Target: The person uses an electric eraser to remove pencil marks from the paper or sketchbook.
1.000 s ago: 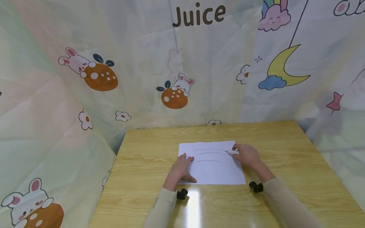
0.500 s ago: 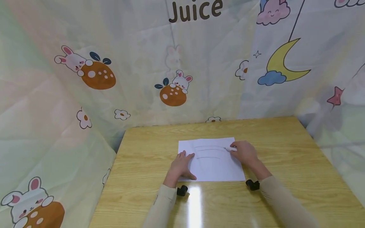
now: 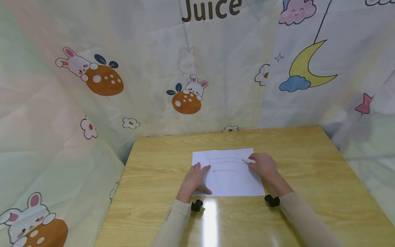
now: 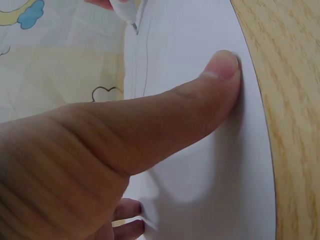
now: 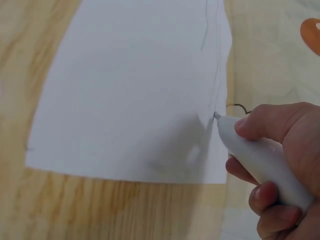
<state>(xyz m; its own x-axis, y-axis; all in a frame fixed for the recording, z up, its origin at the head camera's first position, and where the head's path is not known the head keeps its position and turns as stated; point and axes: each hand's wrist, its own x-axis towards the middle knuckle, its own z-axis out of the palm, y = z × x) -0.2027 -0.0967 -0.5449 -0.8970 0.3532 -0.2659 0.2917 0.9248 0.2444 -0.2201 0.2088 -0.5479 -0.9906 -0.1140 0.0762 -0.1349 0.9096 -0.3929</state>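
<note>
A white sheet of paper (image 3: 231, 181) bears several thin, dark, slightly curved lines, most of them near its far edge. My left hand (image 3: 194, 178) rests spread on the sheet's left side, its thumb (image 4: 195, 102) lying flat along the near part in the left wrist view. At the upper right corner, my right hand (image 3: 263, 166) grips a thick white pen-shaped tool (image 5: 255, 160) between thumb and curled fingers. The tool's narrow grey tip meets the paper at the end of a line, or just above it; contact is hard to tell.
The sheet lies on a light wooden table (image 3: 160, 161). A cloth backdrop (image 3: 231, 68) with cartoon prints hangs behind the table and along its sides. Black wrist cameras sit at both cuffs, the left one (image 3: 196, 206) and the right one (image 3: 272, 201).
The head view has tilted slightly, so the scene sits higher. My right hand and the tool have shifted a little leftward over the sheet. The left hand stays in place.
</note>
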